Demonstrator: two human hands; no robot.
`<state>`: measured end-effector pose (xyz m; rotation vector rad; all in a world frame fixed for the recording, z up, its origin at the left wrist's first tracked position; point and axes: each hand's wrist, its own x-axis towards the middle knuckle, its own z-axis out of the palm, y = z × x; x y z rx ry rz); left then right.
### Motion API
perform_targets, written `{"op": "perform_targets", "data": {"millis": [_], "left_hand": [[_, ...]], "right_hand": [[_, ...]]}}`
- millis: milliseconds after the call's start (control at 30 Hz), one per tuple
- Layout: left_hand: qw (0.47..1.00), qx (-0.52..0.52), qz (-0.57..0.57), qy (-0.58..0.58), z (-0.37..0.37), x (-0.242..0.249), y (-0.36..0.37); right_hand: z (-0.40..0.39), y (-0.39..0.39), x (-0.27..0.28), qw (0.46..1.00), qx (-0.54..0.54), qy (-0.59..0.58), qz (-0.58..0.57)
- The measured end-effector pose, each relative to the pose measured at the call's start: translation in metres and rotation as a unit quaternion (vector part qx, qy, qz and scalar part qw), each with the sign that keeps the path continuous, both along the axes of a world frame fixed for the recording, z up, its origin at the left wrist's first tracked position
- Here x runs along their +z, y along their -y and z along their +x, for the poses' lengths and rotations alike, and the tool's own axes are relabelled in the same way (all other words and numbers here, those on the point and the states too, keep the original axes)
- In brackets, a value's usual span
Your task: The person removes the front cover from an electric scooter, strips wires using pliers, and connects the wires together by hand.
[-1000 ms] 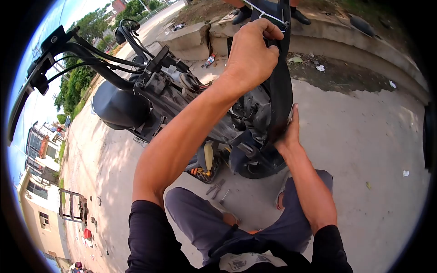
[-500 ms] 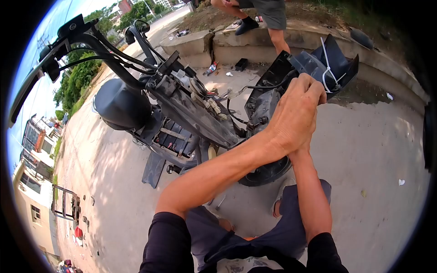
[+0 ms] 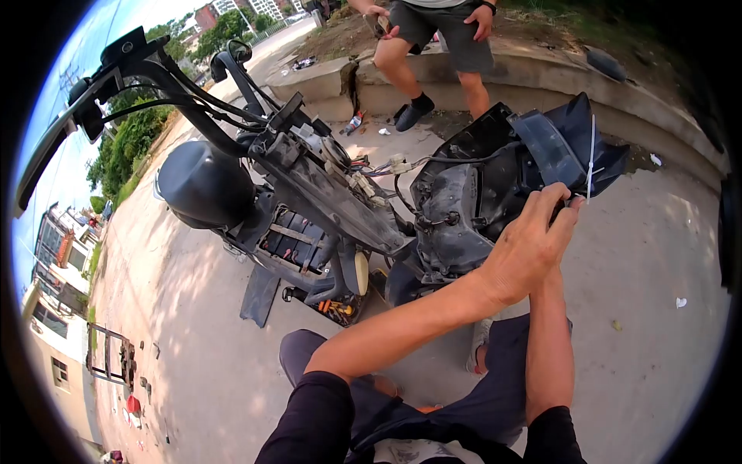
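My left hand (image 3: 525, 247) reaches across to the right, its fingers bent and closed at the lower edge of a dark plastic lamp-like part (image 3: 545, 147). What sits between its fingertips is hidden. Just beyond them a white cable tie (image 3: 592, 147) stands out from the part, its lower end close to the fingertips. Behind the left hand my right forearm (image 3: 550, 340) rises; the right hand is mostly covered, so its grip does not show. The lamp-like part is at the end of a black plastic body panel (image 3: 448, 201) with a cable running along it.
A partly stripped scooter (image 3: 332, 193) stands to the left, with exposed wiring connectors (image 3: 363, 185) and a black rounded housing (image 3: 205, 185). Below it lies a tray of orange-handled tools (image 3: 336, 309). Another person (image 3: 440, 46) is by the concrete kerb (image 3: 525, 73).
The panel and lamp-like part have shifted down and right in view, and my hands with them. The cable tie now appears straighter and upright. More of the other person shows.
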<state>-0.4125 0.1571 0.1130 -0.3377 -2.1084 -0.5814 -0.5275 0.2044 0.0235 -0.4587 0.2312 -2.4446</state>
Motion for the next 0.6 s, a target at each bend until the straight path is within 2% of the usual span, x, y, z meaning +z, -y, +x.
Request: {"op": "perform_targets", "data": {"millis": [100, 200, 233, 300, 367, 467, 533, 600], "left_hand": [[1.0, -0.025, 0.004, 0.008, 0.005, -0.004, 0.004], [0.999, -0.039, -0.012, 0.024, 0.01, -0.009, 0.004], [0.998, -0.039, -0.022, 0.036, 0.015, -0.011, 0.003], [0.998, -0.021, -0.057, 0.021, 0.022, -0.013, 0.001], [0.995, 0.009, -0.102, 0.02, 0.035, -0.018, -0.001], [0.994, 0.005, -0.1, 0.041, 0.074, -0.038, 0.0], [0.989, -0.004, -0.115, 0.089, 0.109, -0.07, 0.007], [0.974, 0.002, -0.184, 0.129, 0.148, -0.091, 0.015]], "right_hand": [[-0.005, -0.005, 0.001, 0.99, -0.068, -0.077, 0.098], [0.005, -0.018, 0.026, 0.979, -0.087, -0.02, 0.184], [-0.009, -0.014, 0.012, 0.976, -0.124, -0.028, 0.179], [-0.025, -0.024, 0.002, 0.985, 0.033, -0.151, 0.072], [-0.026, -0.021, -0.001, 0.982, 0.055, -0.171, 0.059], [0.006, -0.018, 0.04, 0.968, -0.132, -0.046, 0.21], [-0.003, -0.027, 0.036, 0.964, -0.127, -0.056, 0.226], [-0.009, -0.024, 0.032, 0.967, -0.113, -0.064, 0.219]]}}
